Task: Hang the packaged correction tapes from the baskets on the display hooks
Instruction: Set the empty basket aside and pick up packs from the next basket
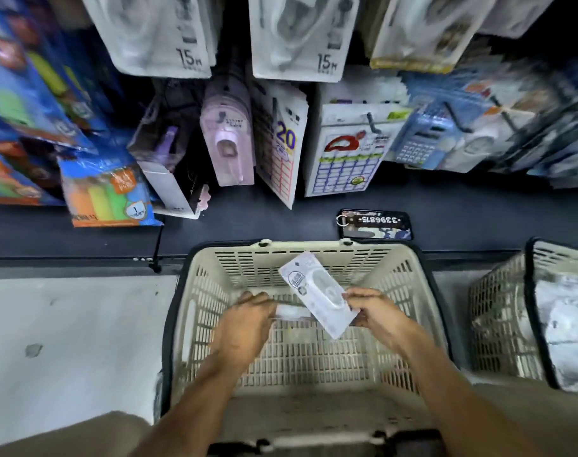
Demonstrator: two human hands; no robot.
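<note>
Beige plastic, slotted all over, the basket (301,351) sits on the floor directly beneath both hands. The right hand (376,311) pinches the lower right edge of a white packaged correction tape (317,291), holding it tilted above the basket, its top corner pointing away to the left. The left hand (244,328) reaches down just left of that packet, fingers curled around a second packet (292,312) that shows only as a pale blur, so its details cannot be made out. Beyond the hands, past the basket's far rim, hanging packets (345,156) crowd the display. A second basket (525,311) stands well to the right of the right hand.
</note>
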